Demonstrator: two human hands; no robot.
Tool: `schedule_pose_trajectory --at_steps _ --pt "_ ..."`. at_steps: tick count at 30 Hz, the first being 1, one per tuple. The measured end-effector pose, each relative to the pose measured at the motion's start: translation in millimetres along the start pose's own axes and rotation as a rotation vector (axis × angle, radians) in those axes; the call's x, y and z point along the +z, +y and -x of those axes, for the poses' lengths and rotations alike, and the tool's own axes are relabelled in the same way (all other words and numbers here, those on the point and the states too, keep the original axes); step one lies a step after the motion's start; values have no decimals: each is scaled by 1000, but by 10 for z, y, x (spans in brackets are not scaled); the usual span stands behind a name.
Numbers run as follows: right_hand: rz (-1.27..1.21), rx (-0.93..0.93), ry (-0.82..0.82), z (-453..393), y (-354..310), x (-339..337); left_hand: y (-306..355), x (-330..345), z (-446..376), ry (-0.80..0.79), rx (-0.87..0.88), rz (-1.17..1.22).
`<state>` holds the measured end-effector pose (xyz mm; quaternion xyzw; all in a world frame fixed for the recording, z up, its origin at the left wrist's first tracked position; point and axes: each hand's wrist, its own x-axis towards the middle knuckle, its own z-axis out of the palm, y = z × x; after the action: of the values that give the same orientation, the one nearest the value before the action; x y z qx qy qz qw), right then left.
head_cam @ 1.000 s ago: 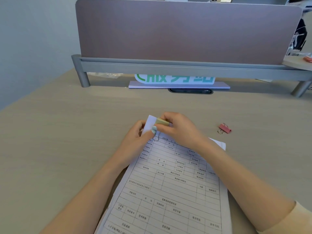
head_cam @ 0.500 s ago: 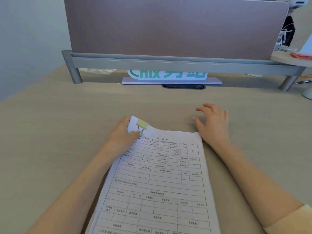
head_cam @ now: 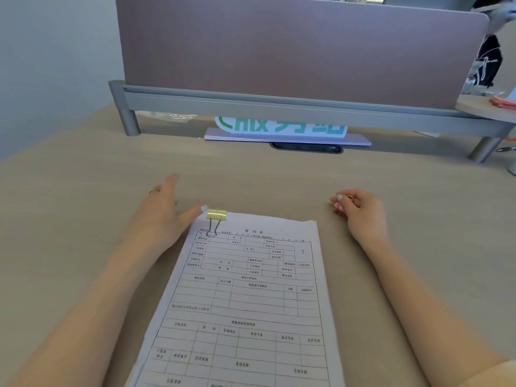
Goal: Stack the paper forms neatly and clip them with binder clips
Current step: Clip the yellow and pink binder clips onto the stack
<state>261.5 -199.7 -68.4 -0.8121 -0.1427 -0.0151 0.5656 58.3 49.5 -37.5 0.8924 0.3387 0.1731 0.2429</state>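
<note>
desk (head_cam: pixel 83 208): light wood; on it: clipped paper forms (head_cam: pixel 245 297); sign base (head_cam: pixel 287 139); divider legs (head_cam: pixel 129 122)

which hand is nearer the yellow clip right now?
Left. The left hand lies just left of the yellow clip, thumb tip almost at it. The right hand is well off to the clip's right, curled around something pink, beyond the forms.

A binder clip (head_cam: pixel 216 215) sits on the paper forms' (head_cam: pixel 245 297) far-left corner, on the desk (head_cam: pixel 83 191), before the partition (head_cam: pixel 293 51).
</note>
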Motion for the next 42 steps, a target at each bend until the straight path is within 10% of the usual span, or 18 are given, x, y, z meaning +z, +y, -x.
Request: schedule_pose_trajectory --at_steps 8,18,32,42 --pt "-414 7 -223 286 -274 137 878 349 195 -252 406 165" --pt "-481 -51 -320 415 -334 207 1149 732 195 -405 362 498" --pt "-339 -86 -592 197 -220 208 902 936 127 -283 326 469" --pt "-414 113 -454 27 -192 188 808 979 109 51 412 -129"
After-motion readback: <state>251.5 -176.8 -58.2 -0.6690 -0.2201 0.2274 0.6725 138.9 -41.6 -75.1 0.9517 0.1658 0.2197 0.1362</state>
